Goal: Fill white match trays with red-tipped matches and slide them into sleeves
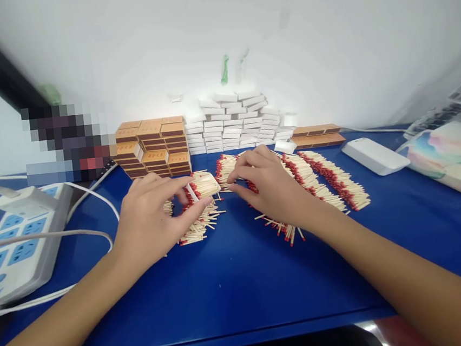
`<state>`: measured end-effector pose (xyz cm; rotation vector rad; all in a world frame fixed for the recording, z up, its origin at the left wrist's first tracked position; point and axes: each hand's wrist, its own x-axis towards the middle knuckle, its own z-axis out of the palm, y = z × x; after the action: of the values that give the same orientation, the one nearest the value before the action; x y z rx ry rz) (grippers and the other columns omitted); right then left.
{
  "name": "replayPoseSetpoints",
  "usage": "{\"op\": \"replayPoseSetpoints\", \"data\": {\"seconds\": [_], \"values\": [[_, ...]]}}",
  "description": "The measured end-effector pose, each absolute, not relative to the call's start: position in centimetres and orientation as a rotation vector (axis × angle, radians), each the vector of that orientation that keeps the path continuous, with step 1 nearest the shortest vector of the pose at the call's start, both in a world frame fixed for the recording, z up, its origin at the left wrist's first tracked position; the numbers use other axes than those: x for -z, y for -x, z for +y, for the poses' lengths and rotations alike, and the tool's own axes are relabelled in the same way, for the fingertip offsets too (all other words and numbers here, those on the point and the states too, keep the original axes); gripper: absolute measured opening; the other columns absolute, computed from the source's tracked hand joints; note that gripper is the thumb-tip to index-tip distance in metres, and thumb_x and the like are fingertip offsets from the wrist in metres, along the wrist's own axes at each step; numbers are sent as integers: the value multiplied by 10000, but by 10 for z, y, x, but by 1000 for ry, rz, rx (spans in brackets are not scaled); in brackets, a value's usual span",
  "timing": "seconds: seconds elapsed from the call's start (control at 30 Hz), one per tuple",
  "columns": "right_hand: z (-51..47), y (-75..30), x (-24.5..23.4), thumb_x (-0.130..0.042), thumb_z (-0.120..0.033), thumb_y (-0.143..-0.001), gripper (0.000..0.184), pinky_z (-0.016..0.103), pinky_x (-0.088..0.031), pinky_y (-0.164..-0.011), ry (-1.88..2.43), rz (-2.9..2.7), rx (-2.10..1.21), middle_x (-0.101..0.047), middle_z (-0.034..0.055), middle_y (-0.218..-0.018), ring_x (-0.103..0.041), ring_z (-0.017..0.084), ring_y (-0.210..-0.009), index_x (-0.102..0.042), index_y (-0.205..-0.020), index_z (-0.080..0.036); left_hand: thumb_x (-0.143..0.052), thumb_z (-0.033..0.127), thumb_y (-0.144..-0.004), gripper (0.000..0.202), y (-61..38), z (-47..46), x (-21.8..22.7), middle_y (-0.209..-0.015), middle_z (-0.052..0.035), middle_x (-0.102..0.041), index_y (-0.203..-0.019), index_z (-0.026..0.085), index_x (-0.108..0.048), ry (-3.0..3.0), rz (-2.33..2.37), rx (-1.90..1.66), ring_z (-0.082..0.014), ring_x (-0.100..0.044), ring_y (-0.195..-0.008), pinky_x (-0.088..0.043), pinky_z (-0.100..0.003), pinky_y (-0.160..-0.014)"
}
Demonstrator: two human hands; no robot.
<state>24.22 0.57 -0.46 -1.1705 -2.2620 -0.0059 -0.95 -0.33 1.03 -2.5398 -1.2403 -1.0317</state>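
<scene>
My left hand [148, 213] grips a small white matchbox tray [215, 182] between thumb and fingers. Pale matchsticks [204, 187] fill it. Just to its right hovers my right hand [270, 183], its thumb and index finger curved towards each other with a small gap and nothing visible between them. Beneath the left hand lies a loose heap of matches [198, 229]. More red-tipped matches [287, 230] spread below the right hand, which hides part of the rows. Further right, matches lie in slanted rows [335, 179].
Orange matchboxes [154, 142] are stacked at the back left, beside piled white trays [232, 124]. More orange boxes [316, 136] lie right of these. A power strip [21, 242] with cables stands left on the blue table [226, 298]. A white device [375, 156] and a colourful case [453, 157] lie right.
</scene>
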Motion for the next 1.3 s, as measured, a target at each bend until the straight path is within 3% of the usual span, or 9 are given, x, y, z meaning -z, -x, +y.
{"op": "replayPoseSetpoints", "data": {"seconds": [0.13, 0.4, 0.6, 0.73, 0.97, 1.13, 1.3], "values": [[12, -246, 15, -614, -235, -995, 115, 422, -367, -864, 1241, -2390, 28, -613, 97, -1018, -444, 266, -1008, -714, -945, -207, -744, 481, -915, 256, 11, 0, -12, -698, 24, -713, -1000, 239, -754, 2496, -1267, 1076, -195, -611, -693, -480, -359, -744], [15, -241, 18, -622, -210, -995, 109, 405, -368, -886, 1260, -2433, 40, -623, 95, -1002, -442, 259, -998, -696, -919, -184, -749, 464, -915, 289, 10, 0, -12, -695, 27, -714, -1058, 214, -762, 2507, -1240, 1086, -181, -585, -676, -462, -343, -701], [16, -238, 18, -500, -183, -1038, 177, 422, -340, -824, 1365, -2513, 292, -623, 160, -1077, -437, 294, -991, -651, -952, -153, -747, 460, -917, 251, 11, 1, -11, -688, 28, -713, -1007, 227, -763, 2530, -1208, 1067, -185, -581, -668, -465, -351, -719], [15, -243, 12, -455, -200, -1060, 207, 429, -331, -809, 1350, -2404, 406, -630, 158, -1063, -448, 303, -997, -633, -959, -165, -743, 465, -920, 268, 12, 3, -9, -680, 24, -705, -995, 209, -764, 2537, -1206, 1071, -185, -576, -669, -464, -348, -715], [2, -229, 1, -492, -248, -1066, 151, 427, -363, -839, 1141, -2278, 277, -667, 115, -1086, -482, 275, -1000, -605, -980, -198, -774, 445, -903, 282, 12, 3, -4, -710, 21, -713, -1050, 205, -759, 2589, -1158, 1051, -179, -587, -696, -477, -340, -743], [-8, -218, 1, -469, -225, -1073, 168, 432, -372, -850, 1061, -2320, 307, -676, 127, -1114, -482, 276, -1018, -620, -1008, -188, -776, 411, -903, 261, 11, 2, -4, -725, 9, -710, -1058, 203, -757, 2651, -1114, 1065, -185, -577, -698, -463, -359, -730], [-11, -220, 0, -493, -251, -1071, 162, 432, -407, -911, 957, -2309, 128, -666, 125, -1102, -477, 264, -1033, -632, -1020, -185, -780, 387, -901, 238, 9, 0, -6, -727, 16, -704, -1070, 221, -745, 2684, -1099, 1070, -182, -573, -701, -462, -369, -754]]}}
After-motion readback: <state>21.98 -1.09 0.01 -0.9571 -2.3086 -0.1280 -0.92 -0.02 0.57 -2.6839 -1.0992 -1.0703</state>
